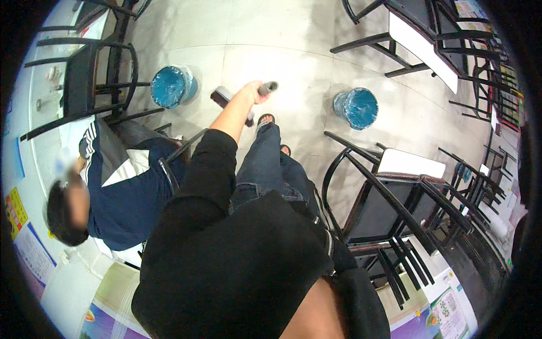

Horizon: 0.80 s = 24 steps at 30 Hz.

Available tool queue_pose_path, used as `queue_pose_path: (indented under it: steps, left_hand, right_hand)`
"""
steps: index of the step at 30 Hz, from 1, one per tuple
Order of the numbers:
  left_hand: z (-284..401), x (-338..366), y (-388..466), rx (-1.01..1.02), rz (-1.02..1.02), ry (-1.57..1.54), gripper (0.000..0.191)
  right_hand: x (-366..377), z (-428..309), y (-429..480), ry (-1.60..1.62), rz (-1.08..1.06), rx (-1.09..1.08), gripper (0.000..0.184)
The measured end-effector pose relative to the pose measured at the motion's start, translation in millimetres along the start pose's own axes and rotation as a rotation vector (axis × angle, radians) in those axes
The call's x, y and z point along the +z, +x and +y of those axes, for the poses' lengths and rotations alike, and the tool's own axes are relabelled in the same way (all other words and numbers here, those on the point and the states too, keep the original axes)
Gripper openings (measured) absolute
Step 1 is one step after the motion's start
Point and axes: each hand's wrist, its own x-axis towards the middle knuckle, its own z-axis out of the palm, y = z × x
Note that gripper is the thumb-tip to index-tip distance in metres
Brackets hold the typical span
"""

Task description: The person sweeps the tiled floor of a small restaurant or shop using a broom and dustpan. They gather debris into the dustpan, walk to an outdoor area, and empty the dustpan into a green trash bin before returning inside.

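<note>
My left hand (253,92) is closed around the upper end of a grey handle (268,87). Below the hand, close to the floor, shows a broom head (222,96), dark and grey, partly hidden behind my forearm; its bristles cannot be made out clearly. The broom head lies between a blue bin with a clear plastic liner (168,87) and my sandalled feet (266,119). My right hand is out of view; only part of a bare arm and a black sleeve show at the bottom edge.
A person (127,169) in a dark blue jacket sits at my left by the wall. A second lined blue bin (356,108) stands on the tiled floor at the right. Black-framed chairs (381,207) are upturned on tables at the right, with more chairs (80,80) at the upper left.
</note>
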Motion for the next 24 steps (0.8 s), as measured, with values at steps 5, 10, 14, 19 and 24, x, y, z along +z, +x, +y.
queue_pose_path:
  steps: [5, 10, 14, 19, 24]
  left_hand:
    - [52.5, 17.7, -26.8, 0.182, -0.096, 0.033, 0.012]
    - [74.7, -15.2, -36.5, 0.172, -0.327, 0.196, 0.011]
    - [51.0, -75.0, -38.1, 0.067, -0.371, 0.335, 0.009]
    - [-15.9, -151.0, -106.0, 0.489, 0.650, 1.737, 0.023]
    - [-56.8, -124.2, -179.6, 0.552, 0.677, 1.845, 0.027]
  right_hand:
    - [3.9, 6.0, -8.7, -0.026, 0.028, 0.003, 0.024]
    - [9.4, 18.5, 1.6, -0.048, 0.052, 0.005, 0.024]
    - [12.9, 15.9, 7.5, -0.083, 0.065, 0.082, 0.025]
    - [19.2, 14.1, -5.6, -0.153, 0.191, -0.316, 0.026]
    - [28.4, 19.8, -1.3, -0.173, 0.226, -0.340, 0.022]
